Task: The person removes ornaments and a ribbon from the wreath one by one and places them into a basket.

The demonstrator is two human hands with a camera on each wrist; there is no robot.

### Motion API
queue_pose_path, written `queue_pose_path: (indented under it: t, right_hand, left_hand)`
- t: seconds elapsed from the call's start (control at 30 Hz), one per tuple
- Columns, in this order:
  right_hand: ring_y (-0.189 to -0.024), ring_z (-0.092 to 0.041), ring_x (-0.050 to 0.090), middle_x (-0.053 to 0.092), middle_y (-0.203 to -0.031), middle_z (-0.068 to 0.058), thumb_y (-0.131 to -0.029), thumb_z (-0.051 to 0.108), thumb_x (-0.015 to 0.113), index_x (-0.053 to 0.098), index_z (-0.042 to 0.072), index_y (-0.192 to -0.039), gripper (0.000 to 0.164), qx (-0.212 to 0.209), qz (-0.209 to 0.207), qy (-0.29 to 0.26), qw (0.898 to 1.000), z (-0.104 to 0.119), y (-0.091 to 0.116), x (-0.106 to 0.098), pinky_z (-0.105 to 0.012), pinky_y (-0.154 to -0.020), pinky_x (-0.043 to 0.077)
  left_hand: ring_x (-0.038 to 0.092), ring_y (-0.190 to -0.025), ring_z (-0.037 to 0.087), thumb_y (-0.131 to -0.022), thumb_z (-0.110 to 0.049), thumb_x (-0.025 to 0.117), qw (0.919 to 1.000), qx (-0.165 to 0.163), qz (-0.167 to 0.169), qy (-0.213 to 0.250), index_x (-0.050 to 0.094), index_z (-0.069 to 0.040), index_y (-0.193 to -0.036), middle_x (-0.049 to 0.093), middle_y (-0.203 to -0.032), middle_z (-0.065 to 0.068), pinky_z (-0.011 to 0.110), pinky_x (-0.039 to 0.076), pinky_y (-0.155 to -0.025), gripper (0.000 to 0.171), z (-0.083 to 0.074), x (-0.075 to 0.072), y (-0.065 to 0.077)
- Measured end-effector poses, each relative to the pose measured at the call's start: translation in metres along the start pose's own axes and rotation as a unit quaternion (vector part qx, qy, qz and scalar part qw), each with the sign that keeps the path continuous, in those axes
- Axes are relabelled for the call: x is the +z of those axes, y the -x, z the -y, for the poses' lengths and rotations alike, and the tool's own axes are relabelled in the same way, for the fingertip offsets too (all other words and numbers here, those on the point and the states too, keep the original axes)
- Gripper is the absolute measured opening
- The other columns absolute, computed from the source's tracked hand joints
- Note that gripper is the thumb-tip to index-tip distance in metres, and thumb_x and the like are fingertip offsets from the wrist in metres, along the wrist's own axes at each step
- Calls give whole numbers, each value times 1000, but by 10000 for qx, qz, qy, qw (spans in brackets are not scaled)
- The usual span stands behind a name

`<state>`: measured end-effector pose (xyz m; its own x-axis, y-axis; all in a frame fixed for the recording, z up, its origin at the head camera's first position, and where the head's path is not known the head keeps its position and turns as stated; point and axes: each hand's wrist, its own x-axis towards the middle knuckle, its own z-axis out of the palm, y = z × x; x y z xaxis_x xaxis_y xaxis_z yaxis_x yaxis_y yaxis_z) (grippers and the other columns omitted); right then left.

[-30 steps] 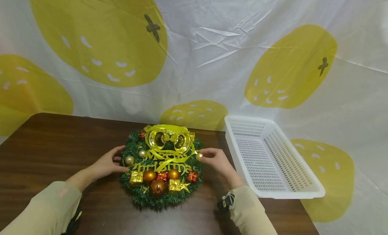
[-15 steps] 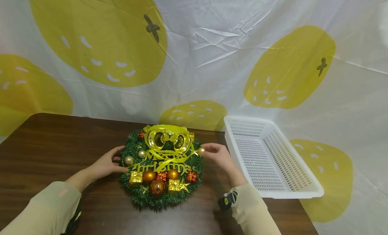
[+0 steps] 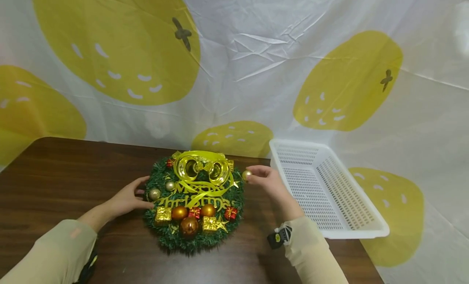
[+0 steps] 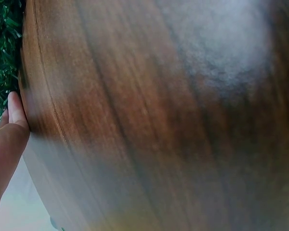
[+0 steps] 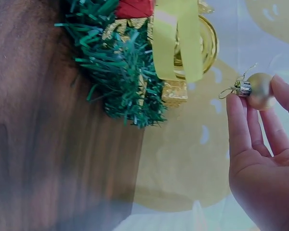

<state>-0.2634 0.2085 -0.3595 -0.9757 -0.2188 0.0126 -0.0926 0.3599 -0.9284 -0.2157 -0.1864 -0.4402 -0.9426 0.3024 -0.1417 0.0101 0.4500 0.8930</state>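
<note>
A green Christmas wreath lies on the table, trimmed with gold bells, ribbon, baubles and little gift boxes. My left hand grips its left edge, thumb toward the near side and fingers farther back; a gold bauble sits close by the fingers. Beyond the wreath's right edge, my right hand pinches another small gold bauble between thumb and fingers. That bauble's silvery cap and wire loop show in the right wrist view, apart from the greenery.
A white perforated plastic basket stands to the right of the right hand. Behind the dark wooden table hangs a white cloth printed with yellow fruit.
My right hand has moved right and slightly back with the gold bauble, away from the wreath's right edge. My left hand stays at the left edge.
</note>
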Motion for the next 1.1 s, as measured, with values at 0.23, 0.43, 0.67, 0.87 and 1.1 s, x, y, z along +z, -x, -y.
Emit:
queue_pose_path:
  t: [0.23, 0.43, 0.67, 0.87, 1.1]
  right_hand:
    - [-76, -6, 66, 66, -110, -15, -86, 7, 64, 56, -9, -122, 40, -90, -67, 52, 9999, 13, 1, -13, -33, -83, 56]
    - [-78, -3, 66, 67, -102, -1, -87, 3, 60, 52, -13, -123, 41, -229, -18, -122, 9997, 24, 2, -27, -33, -87, 55]
    - [-80, -1, 65, 65, -95, 9, -88, 5, 60, 51, -13, -125, 42, -183, -59, -117, 9997, 34, 4, -43, -21, -81, 55]
    - [-82, -1, 65, 64, -90, 14, -88, 3, 58, 48, -16, -124, 42, -241, -107, -278, 9993, 39, 3, -56, -20, -81, 55]
    - [-80, -2, 65, 65, -86, 12, -89, 0, 56, 58, -5, -112, 24, -370, -237, -541, 9976, 44, 5, -74, -18, -79, 55]
  left_hand:
    - [35, -123, 55, -80, -22, 75, 10000, 18, 10, 21, 7, 4, -149, 13, -146, 37, 53, 47, -92, 100, 1, 1, -2]
    - [35, -123, 55, -80, -22, 75, 10000, 54, 4, -21, 7, 5, -148, 13, -146, 37, 53, 48, -92, 100, 2, 0, -3]
    - [34, -123, 56, -81, -22, 74, 10000, 61, -6, -59, 6, 5, -148, 12, -146, 38, 53, 48, -92, 99, 4, 0, -2]
    - [35, -123, 55, -80, -21, 74, 9999, 86, -55, -88, 8, 6, -148, 15, -145, 38, 54, 47, -93, 99, 5, 0, -1]
    - [36, -122, 55, -80, -22, 75, 9999, 85, -37, -101, 8, 6, -148, 15, -145, 38, 53, 47, -92, 99, 2, 0, -1]
